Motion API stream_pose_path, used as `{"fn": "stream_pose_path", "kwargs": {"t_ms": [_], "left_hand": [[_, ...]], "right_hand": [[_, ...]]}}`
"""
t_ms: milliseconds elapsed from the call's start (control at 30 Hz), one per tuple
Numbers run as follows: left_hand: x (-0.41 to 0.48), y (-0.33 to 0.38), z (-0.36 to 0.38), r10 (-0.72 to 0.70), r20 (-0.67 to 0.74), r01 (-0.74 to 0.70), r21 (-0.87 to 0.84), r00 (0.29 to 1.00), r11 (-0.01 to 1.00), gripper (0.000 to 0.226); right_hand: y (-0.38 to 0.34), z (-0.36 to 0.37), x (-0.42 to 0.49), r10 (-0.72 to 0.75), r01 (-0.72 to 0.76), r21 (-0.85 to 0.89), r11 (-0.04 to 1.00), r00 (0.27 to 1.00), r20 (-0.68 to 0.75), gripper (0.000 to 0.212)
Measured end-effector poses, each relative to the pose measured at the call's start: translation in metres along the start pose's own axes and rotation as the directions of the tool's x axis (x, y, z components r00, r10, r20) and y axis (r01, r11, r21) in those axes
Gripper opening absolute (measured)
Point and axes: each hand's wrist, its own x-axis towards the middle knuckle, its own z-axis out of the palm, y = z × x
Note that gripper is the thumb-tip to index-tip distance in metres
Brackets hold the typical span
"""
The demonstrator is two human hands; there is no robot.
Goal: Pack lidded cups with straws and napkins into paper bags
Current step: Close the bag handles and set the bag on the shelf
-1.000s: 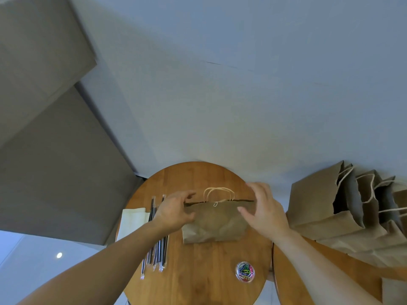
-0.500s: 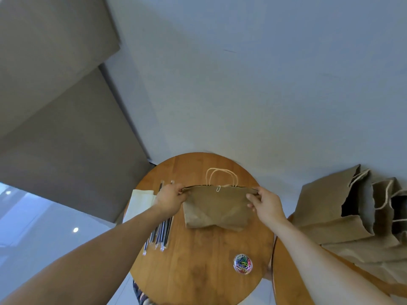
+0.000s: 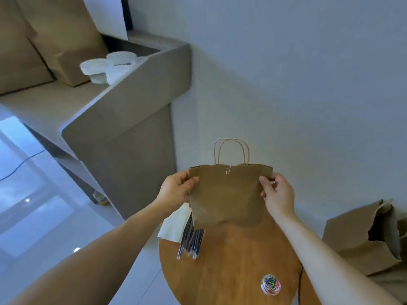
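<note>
Above the round wooden table (image 3: 231, 271), a clipped-shut paper bag (image 3: 226, 194) hangs upright between the left hand (image 3: 176, 190) and right hand (image 3: 277, 194), each pinching an upper corner, with wrapped straws (image 3: 191, 241) and napkins (image 3: 174, 225) lying below it.
</note>
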Motion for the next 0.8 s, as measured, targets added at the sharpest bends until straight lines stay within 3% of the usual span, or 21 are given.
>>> {"fn": "stream_pose_path", "kwargs": {"t_ms": [133, 367, 500, 800], "left_hand": [[-0.035, 0.024, -0.064, 0.111, -0.152, -0.12, -0.055, 0.982, 0.991, 0.011], [-0.098, 0.068, -0.181, 0.293, -0.356, -0.306, 0.02, 0.887, 0.952, 0.011], [-0.129, 0.091, -0.244, 0.368, -0.501, -0.391, 0.063, 0.784, 0.918, 0.015], [-0.151, 0.142, -0.376, 0.446, -0.717, -0.405, 0.244, 0.537, 0.881, 0.019]], "right_hand": [[-0.075, 0.032, -0.02, -0.124, 0.124, 0.035, 0.992, 0.992, -0.016, 0.012], [-0.204, 0.095, -0.056, -0.262, 0.257, 0.171, 0.951, 0.965, 0.003, 0.014], [-0.273, 0.135, -0.076, -0.336, 0.309, 0.241, 0.92, 0.938, 0.081, 0.011], [-0.416, 0.217, -0.084, -0.501, 0.393, 0.383, 0.836, 0.832, 0.238, 0.012]]}}
